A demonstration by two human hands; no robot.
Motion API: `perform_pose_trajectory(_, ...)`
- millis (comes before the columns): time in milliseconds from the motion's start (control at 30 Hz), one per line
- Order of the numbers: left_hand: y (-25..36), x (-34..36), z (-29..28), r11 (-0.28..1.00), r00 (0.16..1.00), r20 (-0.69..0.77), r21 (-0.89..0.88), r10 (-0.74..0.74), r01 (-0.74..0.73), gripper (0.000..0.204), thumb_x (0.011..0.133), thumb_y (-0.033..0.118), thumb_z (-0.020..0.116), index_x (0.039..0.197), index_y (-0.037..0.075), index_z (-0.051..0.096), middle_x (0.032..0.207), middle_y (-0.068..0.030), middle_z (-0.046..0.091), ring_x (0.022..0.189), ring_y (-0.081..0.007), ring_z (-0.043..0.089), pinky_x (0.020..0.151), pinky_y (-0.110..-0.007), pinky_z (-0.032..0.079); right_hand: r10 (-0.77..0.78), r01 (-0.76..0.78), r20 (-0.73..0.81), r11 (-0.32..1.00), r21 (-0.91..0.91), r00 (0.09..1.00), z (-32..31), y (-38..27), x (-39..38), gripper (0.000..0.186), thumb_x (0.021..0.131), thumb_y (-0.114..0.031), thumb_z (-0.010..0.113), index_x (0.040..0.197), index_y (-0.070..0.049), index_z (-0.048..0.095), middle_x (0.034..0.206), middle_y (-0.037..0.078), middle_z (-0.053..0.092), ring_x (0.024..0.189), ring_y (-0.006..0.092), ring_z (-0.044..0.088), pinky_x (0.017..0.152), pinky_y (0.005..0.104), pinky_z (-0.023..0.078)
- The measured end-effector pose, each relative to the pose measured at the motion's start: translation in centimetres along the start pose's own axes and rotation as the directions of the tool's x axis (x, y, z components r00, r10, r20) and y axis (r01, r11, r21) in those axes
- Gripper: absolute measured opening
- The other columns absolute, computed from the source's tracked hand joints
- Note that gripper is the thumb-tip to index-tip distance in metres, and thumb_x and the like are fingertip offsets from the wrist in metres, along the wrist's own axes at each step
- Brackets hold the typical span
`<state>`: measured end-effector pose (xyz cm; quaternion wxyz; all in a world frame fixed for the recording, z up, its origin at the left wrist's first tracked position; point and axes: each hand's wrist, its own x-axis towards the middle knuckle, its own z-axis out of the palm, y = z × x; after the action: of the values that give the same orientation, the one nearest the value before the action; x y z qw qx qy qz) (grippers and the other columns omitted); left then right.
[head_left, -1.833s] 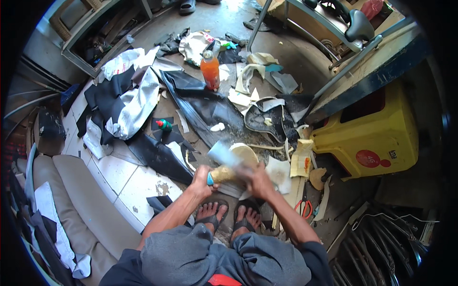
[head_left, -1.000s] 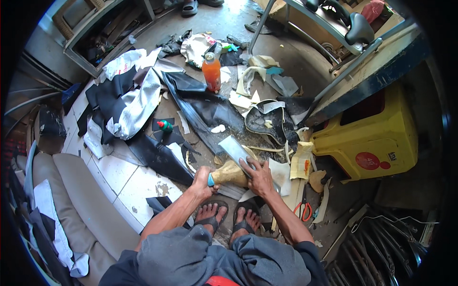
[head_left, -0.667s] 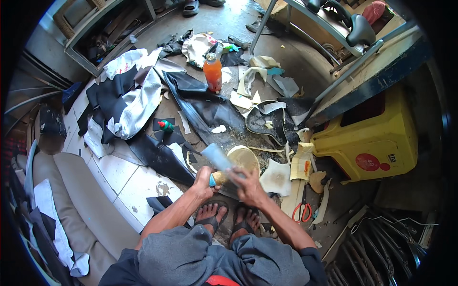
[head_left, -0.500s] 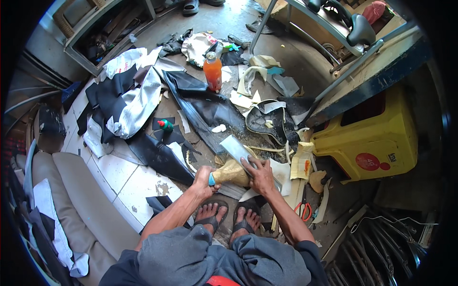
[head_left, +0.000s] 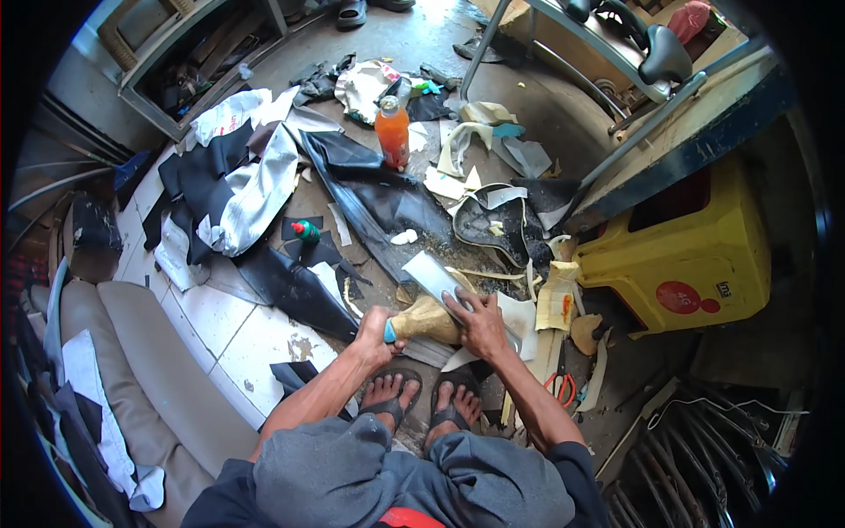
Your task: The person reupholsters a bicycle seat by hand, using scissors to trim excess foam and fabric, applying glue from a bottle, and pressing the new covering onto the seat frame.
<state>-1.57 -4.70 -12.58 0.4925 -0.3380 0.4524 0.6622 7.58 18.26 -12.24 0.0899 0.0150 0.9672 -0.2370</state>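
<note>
My left hand (head_left: 374, 339) is closed around the narrow, blue-tipped end of a tan foam piece (head_left: 418, 317), held above my sandalled feet (head_left: 449, 405). My right hand (head_left: 482, 326) grips a long, flat, silvery bar (head_left: 429, 273), which lies slanted across the wider end of the foam piece. The foam's far part is hidden behind the bar and fingers. Black sheet material (head_left: 387, 211) lies on the floor beyond, with white foam scraps (head_left: 519, 312) to the right of my hands.
An orange bottle (head_left: 393, 132) and a small green bottle (head_left: 306, 231) stand or lie ahead. Grey padded seats (head_left: 167, 370) are at left; a yellow box (head_left: 673, 251), red-handled scissors (head_left: 561, 389), a metal-legged stand (head_left: 480, 48) and black frames (head_left: 687, 458) at right. Someone's sandalled foot (head_left: 350, 12) shows at the top.
My right hand has moved the bar back and forth across the foam piece. It now sits much as half a second ago. My left hand keeps its grip.
</note>
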Motion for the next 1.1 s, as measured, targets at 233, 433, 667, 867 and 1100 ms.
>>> perform_pose_trajectory(233,-0.4,0.7,-0.9,1.0,0.999,0.03,-0.015,-0.02,0.02,0.034,0.1,0.037,0.044,0.104,0.009,0.064,0.076,-0.006,0.064,0.05,-0.0168,0.056,0.036,-0.026,0.038,-0.042,0.042,-0.095,0.999,0.0,0.995,0.2,0.3,-0.4,0.082,0.072,0.003,0.066,0.146,-0.031,0.056,0.145,0.01,0.053,0.107,0.0361,0.048,0.097,0.046,0.048)
perform_pose_trajectory(433,-0.2,-2.4,2.1,0.995,0.996,-0.085,-0.103,0.007,-0.015,0.03,0.096,0.025,0.044,0.097,0.002,0.063,0.071,-0.0088,0.061,0.045,-0.0187,0.05,0.035,-0.027,0.034,-0.206,0.218,-0.101,0.968,0.122,0.973,0.7,0.0,-1.6,0.08,0.068,0.005,0.063,0.141,-0.028,0.061,0.145,0.007,0.054,0.107,0.0345,0.048,0.101,0.0456,0.044)
perform_pose_trajectory(667,0.1,-2.2,1.8,0.995,0.997,-0.077,-0.095,0.004,-0.011,0.031,0.097,0.029,0.044,0.1,0.005,0.064,0.072,-0.0087,0.061,0.046,-0.019,0.051,0.034,-0.028,0.034,-0.182,0.184,-0.025,0.972,0.143,0.983,0.0,-2.3,-1.6,0.081,0.07,0.005,0.059,0.144,-0.028,0.057,0.142,0.009,0.055,0.105,0.0343,0.047,0.099,0.0446,0.044)
perform_pose_trajectory(867,0.6,-2.9,2.6,0.993,0.996,-0.071,-0.097,0.062,-0.069,0.031,0.093,0.02,0.041,0.101,0.0,0.063,0.077,-0.0125,0.064,0.048,-0.0214,0.053,0.036,-0.027,0.039,-0.24,0.243,-0.038,0.959,0.147,0.97,0.4,-4.2,-2.2,0.079,0.073,0.002,0.068,0.145,-0.028,0.056,0.144,0.008,0.055,0.107,0.036,0.049,0.104,0.0449,0.045)
perform_pose_trajectory(1100,0.0,-0.7,0.2,0.999,1.0,0.008,-0.042,-0.001,0.001,0.029,0.095,0.023,0.043,0.099,0.002,0.063,0.079,-0.0101,0.065,0.052,-0.0194,0.056,0.036,-0.027,0.04,-0.134,0.138,-0.039,0.979,0.148,0.99,0.9,-4.7,-2.0,0.082,0.071,0.002,0.068,0.144,-0.033,0.056,0.144,0.006,0.055,0.108,0.036,0.05,0.105,0.0453,0.047)
